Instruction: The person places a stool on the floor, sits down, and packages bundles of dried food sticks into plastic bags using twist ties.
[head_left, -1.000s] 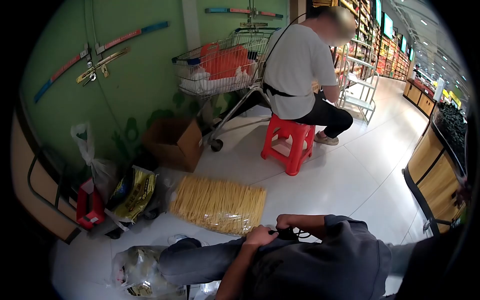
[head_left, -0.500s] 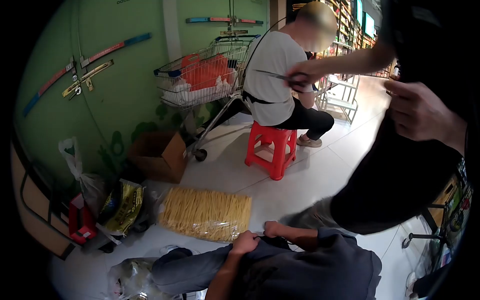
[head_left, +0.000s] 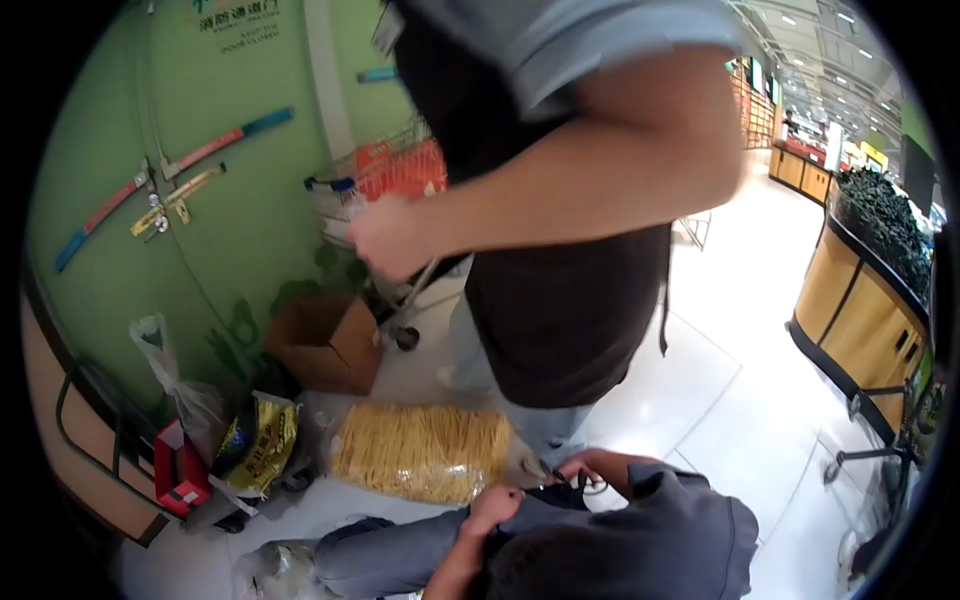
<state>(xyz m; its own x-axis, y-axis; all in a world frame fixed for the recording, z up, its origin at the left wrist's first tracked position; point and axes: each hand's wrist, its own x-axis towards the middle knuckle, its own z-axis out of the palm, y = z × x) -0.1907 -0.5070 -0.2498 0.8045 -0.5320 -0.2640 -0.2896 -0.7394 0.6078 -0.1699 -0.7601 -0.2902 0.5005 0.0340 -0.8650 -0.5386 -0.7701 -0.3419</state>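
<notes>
Tight Quarters, Easy Knock

Nearest, I see the left hand point(head_left: 495, 507) curled above the grey trouser leg point(head_left: 390, 560); I cannot tell whether its grip holds anything. Just beside it, the right hand point(head_left: 578, 466) has its grip narrow around a black looped handle point(head_left: 594, 488), perhaps scissors. Beyond, the clear bag of yellow sticks point(head_left: 420, 450) lies on the floor point(head_left: 690, 400); any sharp tip slipping could tear it. I worry about the standing co-worker point(head_left: 560, 330) close by: one step could jolt the right hand.

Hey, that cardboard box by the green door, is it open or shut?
Open: nothing covers the top of the cardboard box, and its dark inside shows. Whether anything lies inside, I cannot tell.
</notes>
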